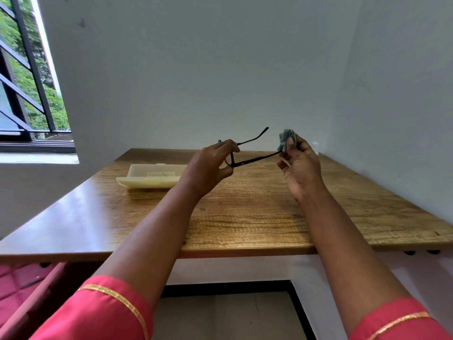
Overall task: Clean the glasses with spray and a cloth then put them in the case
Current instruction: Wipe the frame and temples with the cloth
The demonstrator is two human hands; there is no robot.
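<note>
Black-framed glasses (255,159) are held in the air above the wooden table (245,217), arms unfolded and pointing right. My left hand (208,166) grips the frame front at its left end. My right hand (300,165) pinches a crumpled grey cloth (285,139) around the tip of the lower arm. The upper arm of the glasses sticks up free between my hands. An open cream glasses case (149,177) lies on the table to the left, behind my left forearm. No spray bottle is in view.
White walls close the table at the back and on the right. A barred window (27,94) is at the far left. The table's front edge runs across the middle of the view, with red fabric (22,280) below it on the left.
</note>
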